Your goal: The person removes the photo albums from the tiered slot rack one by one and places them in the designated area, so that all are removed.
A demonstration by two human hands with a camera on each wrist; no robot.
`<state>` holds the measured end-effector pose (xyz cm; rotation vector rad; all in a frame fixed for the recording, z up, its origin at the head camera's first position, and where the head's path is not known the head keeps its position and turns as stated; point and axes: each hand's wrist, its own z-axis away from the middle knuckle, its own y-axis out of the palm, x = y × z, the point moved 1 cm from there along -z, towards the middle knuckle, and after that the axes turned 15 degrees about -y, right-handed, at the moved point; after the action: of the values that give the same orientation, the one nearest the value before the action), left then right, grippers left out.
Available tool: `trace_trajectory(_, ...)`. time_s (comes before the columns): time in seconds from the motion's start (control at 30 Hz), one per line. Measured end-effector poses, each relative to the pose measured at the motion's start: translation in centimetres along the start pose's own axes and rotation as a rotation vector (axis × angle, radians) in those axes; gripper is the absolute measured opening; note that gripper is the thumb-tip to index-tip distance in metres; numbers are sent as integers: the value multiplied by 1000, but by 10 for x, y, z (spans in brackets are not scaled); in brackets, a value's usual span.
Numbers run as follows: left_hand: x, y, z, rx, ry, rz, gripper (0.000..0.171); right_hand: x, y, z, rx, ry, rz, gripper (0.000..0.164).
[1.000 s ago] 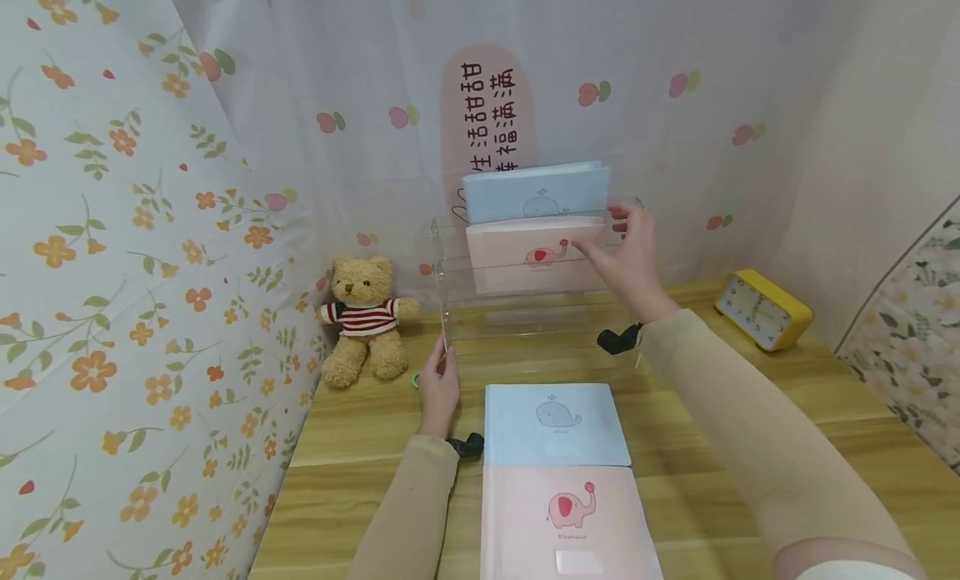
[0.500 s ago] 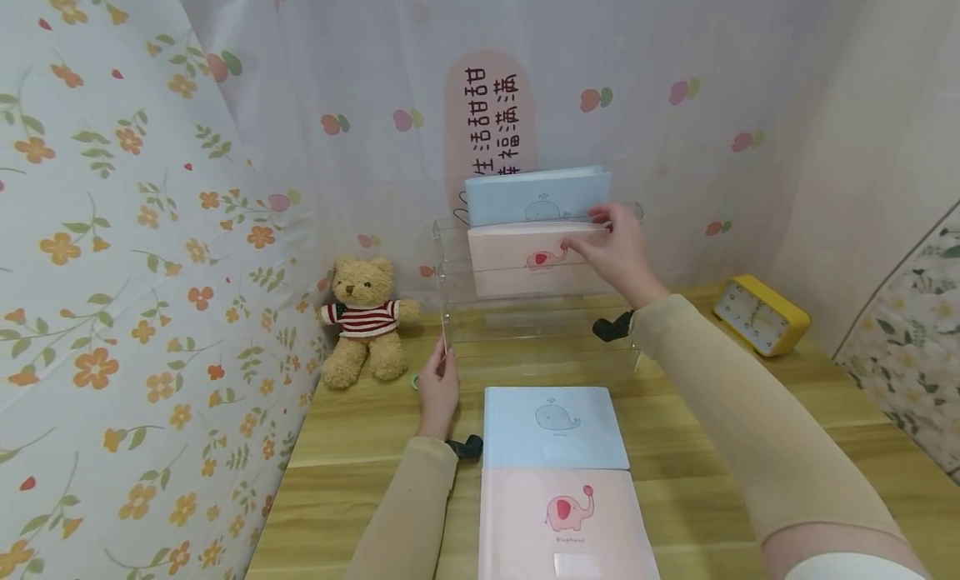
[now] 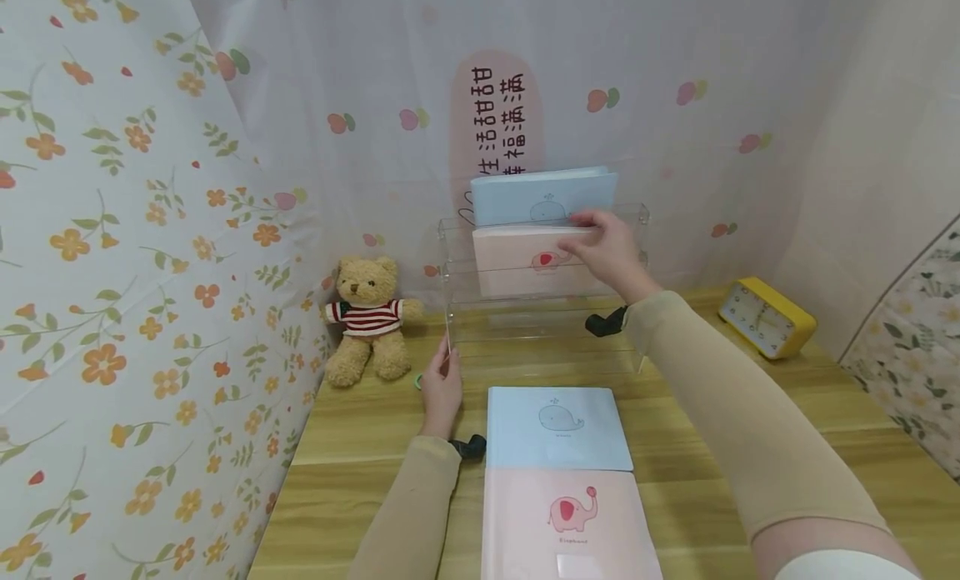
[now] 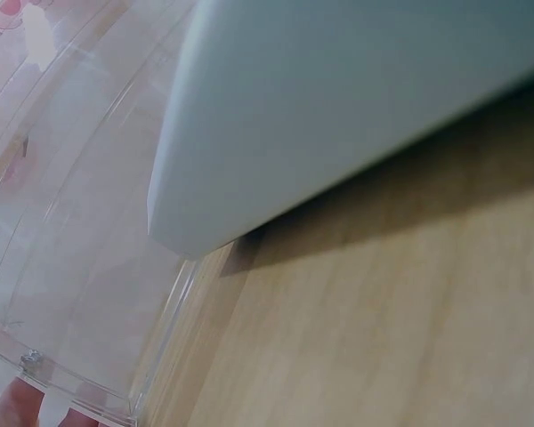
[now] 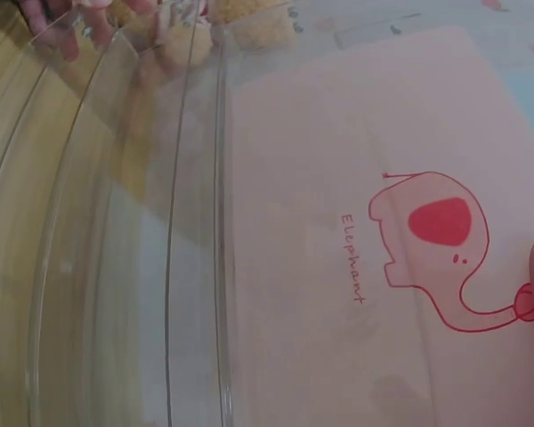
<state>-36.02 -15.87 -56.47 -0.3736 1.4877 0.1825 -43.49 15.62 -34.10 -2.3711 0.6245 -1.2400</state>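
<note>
A clear acrylic tiered rack (image 3: 540,339) stands at the back of the table. My left hand (image 3: 441,388) grips its left side panel low down, fingertips showing through the plastic in the left wrist view. A pink elephant notebook (image 3: 501,262) sits upright in a front tier, with a pale blue whale notebook (image 3: 510,198) in the tier behind. My right hand (image 3: 613,253) pinches the pink notebook's top edge toward its right end, thumb on the cover by the elephant's trunk. The right wrist view shows this cover (image 5: 311,160) close up.
A second blue whale notebook (image 3: 517,430) and a second pink elephant notebook (image 3: 517,513) lie flat in front of the rack. To the left sits a teddy bear (image 3: 365,320); a yellow alarm clock (image 3: 767,317) stands at right. A patterned curtain (image 3: 375,80) hangs behind.
My right hand has slid left along the pink notebook's top edge, from its right corner toward the middle. The left hand stays on the rack, and the notebooks have hardly moved.
</note>
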Motion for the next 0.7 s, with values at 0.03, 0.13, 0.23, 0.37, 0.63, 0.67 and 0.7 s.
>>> trace_trajectory(0.03,0,0,0,1,3,1,46,0,0,0,0,6,8,46)
trace_trajectory(0.13,0,1,0,5,6,8,47,1,0,-1,0,26,30,37)
trace_trajectory(0.23,1,1,0,8,1,14,47,2,1,0,-5,38,39,33)
trace_trajectory(0.37,3,1,1,9,-1,17,47,3,5,1,-33,37,42,30)
trace_trajectory(0.63,4,0,1,-3,-10,4,47,17,3,9,-211,-46,4,26)
trace_trajectory(0.67,3,0,1,-4,-12,2,47,20,1,9,-244,-62,-12,27)
trace_trajectory(0.7,2,1,0,-4,-13,1,47,24,-2,10,-276,-75,-30,27)
